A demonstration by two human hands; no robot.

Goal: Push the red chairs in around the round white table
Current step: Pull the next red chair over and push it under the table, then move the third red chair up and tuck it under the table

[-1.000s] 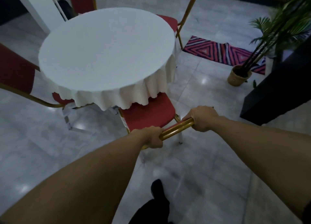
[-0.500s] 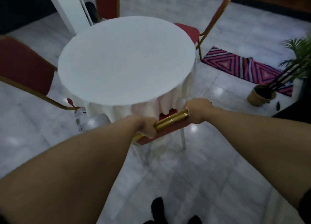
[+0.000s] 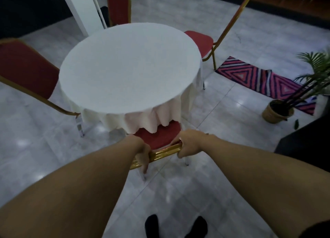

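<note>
The round white table [image 3: 130, 66] stands in the middle, its cloth hanging over the edge. The near red chair [image 3: 159, 136] sits with its seat partly under the cloth. Its gold top rail [image 3: 164, 151] is gripped by my left hand [image 3: 142, 151] and my right hand [image 3: 189, 144]. A second red chair [image 3: 26, 68] stands at the left, its seat hidden under the table. A third red chair [image 3: 200, 41] at the right has its seat partly under the table. A fourth red chair [image 3: 118, 7] stands behind the table.
A striped pink rug [image 3: 262, 78] lies on the marble floor to the right, and a potted palm [image 3: 278, 110] in a basket stands beside it. A dark piece of furniture [image 3: 307, 141] fills the right edge. A white pillar [image 3: 84, 7] rises behind the table.
Both hands have pushed the near chair forward, so its seat has slid further under the tablecloth. I have stepped closer, and my feet now show below.
</note>
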